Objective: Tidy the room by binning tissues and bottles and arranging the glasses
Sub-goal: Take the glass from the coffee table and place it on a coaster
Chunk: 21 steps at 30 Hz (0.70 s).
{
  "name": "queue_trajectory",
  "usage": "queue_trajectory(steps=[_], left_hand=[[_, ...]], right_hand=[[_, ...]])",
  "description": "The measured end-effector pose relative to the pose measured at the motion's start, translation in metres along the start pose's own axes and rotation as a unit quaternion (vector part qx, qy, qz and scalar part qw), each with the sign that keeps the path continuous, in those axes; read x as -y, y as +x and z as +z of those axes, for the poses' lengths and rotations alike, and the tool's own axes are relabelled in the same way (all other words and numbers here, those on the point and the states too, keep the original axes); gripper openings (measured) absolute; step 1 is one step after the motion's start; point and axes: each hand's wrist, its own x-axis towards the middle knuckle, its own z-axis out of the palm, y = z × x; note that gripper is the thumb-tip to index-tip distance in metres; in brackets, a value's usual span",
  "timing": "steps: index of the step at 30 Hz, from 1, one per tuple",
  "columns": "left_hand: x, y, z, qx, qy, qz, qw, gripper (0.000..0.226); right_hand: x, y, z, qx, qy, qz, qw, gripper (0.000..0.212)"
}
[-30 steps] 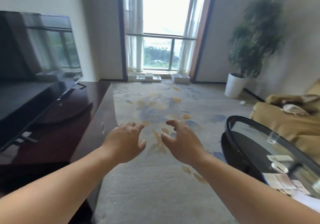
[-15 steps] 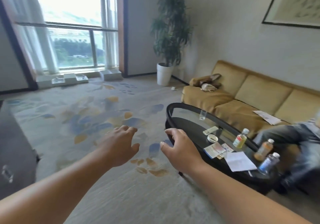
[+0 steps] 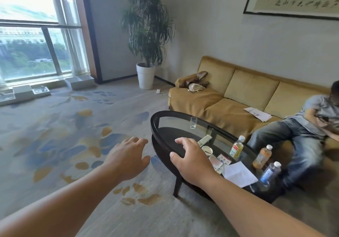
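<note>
An oval glass coffee table (image 3: 156,126) with a dark rim stands right of centre. On it are a clear glass (image 3: 193,122) at the far end, a yellow-liquid bottle (image 3: 237,146), an orange-liquid bottle (image 3: 262,157), a clear bottle with a blue label (image 3: 270,172), a white paper sheet (image 3: 238,173), a small white dish (image 3: 207,150) and some cards (image 3: 220,160). My left hand (image 3: 128,159) hovers over the carpet, fingers spread, holding nothing. My right hand (image 3: 192,159) hangs empty with fingers apart above the table's near left rim.
A mustard sofa (image 3: 229,97) behind the table holds a crumpled bundle (image 3: 195,82), papers (image 3: 257,114) and a seated person (image 3: 300,136). A potted plant (image 3: 146,71) stands in the corner. Large windows at left, patterned carpet (image 3: 64,136) in front.
The view has swung right, from the TV cabinet and window to the coffee table and sofa. Both hands stay raised and empty, and the table is closer now.
</note>
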Motion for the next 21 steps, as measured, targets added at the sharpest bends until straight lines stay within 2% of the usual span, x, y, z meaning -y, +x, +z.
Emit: queue_trajectory(steps=[6,13,21], left_hand=[[0.0,0.09,0.004,-0.006,-0.001,-0.016,1.0,0.057],[0.038,0.181,0.016,0.005,-0.005,-0.017,1.0,0.057],[0.1,0.322,0.027,0.021,-0.015,0.04,0.999,0.057]], right_hand=[[-0.025,0.096,-0.013,0.002,0.004,-0.004,1.0,0.046],[-0.035,0.194,0.011,0.016,0.0,0.0,1.0,0.046],[-0.034,0.32,0.042,-0.012,-0.007,0.049,0.999,0.043]])
